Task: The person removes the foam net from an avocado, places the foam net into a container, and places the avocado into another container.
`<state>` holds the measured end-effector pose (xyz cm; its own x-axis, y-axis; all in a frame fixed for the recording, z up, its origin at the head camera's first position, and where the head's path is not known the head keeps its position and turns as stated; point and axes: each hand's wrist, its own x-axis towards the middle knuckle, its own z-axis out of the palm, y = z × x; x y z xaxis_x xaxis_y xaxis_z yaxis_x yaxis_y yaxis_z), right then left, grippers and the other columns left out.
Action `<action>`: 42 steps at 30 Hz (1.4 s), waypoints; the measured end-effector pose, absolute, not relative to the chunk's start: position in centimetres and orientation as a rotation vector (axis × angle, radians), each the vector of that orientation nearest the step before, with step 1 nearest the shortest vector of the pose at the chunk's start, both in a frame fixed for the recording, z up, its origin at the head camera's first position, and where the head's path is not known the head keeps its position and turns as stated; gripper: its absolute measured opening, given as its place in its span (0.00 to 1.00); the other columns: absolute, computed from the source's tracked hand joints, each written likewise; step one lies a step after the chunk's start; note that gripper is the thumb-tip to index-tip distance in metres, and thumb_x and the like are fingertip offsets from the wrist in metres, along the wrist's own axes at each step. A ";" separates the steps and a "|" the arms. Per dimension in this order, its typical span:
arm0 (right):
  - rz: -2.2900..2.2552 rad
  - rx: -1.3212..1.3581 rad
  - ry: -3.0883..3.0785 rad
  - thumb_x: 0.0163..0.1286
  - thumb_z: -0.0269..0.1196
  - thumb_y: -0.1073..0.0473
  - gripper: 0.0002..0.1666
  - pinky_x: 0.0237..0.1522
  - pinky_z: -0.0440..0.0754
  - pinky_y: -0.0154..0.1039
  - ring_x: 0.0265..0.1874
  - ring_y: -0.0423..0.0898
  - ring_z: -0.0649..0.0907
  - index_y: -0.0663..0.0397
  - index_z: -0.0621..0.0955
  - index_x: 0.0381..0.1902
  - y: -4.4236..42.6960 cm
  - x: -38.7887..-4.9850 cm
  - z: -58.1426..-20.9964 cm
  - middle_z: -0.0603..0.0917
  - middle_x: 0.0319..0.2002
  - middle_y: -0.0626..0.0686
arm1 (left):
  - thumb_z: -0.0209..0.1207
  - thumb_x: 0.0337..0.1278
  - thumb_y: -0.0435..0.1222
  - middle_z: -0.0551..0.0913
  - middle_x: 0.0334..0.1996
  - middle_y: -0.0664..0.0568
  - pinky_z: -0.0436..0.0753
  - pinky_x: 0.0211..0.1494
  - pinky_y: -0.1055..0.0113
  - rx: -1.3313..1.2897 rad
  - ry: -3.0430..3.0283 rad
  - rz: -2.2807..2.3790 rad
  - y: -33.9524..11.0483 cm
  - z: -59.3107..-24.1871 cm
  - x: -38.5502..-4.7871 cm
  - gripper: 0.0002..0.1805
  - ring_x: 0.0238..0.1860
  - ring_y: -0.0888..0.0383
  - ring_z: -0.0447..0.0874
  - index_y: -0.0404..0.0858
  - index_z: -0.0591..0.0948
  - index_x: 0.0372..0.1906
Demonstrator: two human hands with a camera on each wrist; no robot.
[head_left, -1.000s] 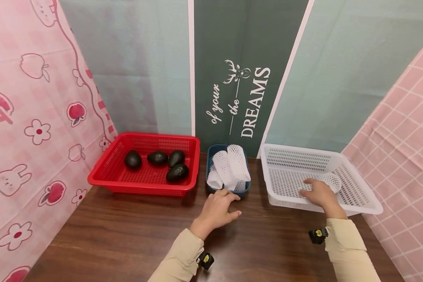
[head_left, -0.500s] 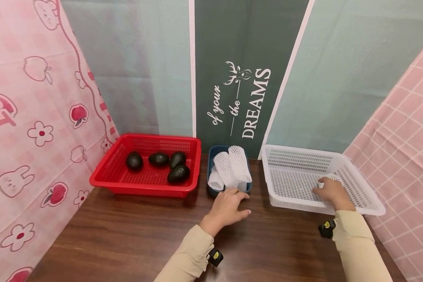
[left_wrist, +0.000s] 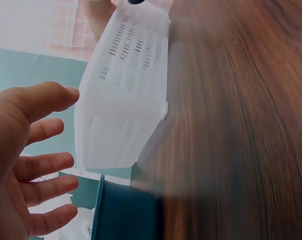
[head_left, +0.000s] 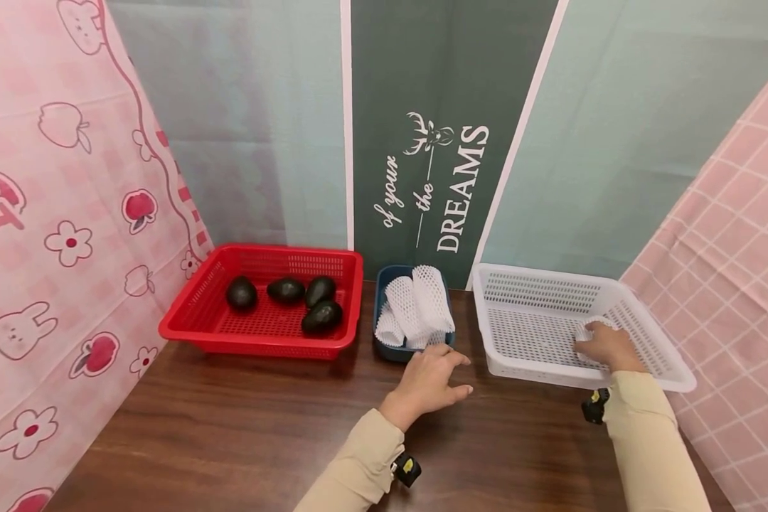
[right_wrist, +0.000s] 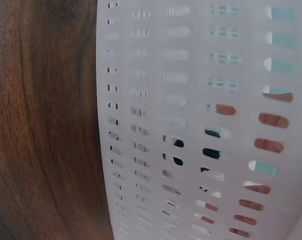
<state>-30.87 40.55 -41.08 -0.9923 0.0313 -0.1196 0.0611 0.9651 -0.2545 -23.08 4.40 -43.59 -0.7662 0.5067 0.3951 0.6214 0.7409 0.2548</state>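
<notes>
My right hand (head_left: 611, 346) reaches into the white basket (head_left: 537, 274) and grips an avocado in a white foam net (head_left: 585, 331), partly hidden under the fingers. In the right wrist view the basket wall (right_wrist: 156, 115) covers most of that hand; fingers and something dark show through its slots. My left hand (head_left: 427, 380) hovers over the table before the small blue basket (head_left: 393, 352), holding nothing, its fingers spread and relaxed in the left wrist view. Several white foam nets (head_left: 416, 302) lie in the blue basket.
On the left a red basket (head_left: 262, 343) holds several dark avocados (head_left: 322, 316). All the baskets stand on a brown wooden table (head_left: 230, 419). Behind them hangs a green printed cloth (head_left: 448, 57), with pink cloths (head_left: 742, 284) at the sides.
My right hand has moved right and down onto the netted avocado and closed round it. The left hand has drifted right, away from the foam nets.
</notes>
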 end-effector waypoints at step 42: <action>-0.579 0.175 2.941 0.60 0.55 0.59 0.29 0.43 0.58 0.69 0.46 0.84 0.57 0.68 0.59 0.53 42.3 -32.8 -42.8 0.63 0.50 0.80 | 0.63 0.48 0.55 0.77 0.45 0.58 0.73 0.38 0.66 -0.961 -2.774 -0.468 7.1 -45.4 -24.2 0.23 0.44 0.60 0.75 0.52 0.81 0.50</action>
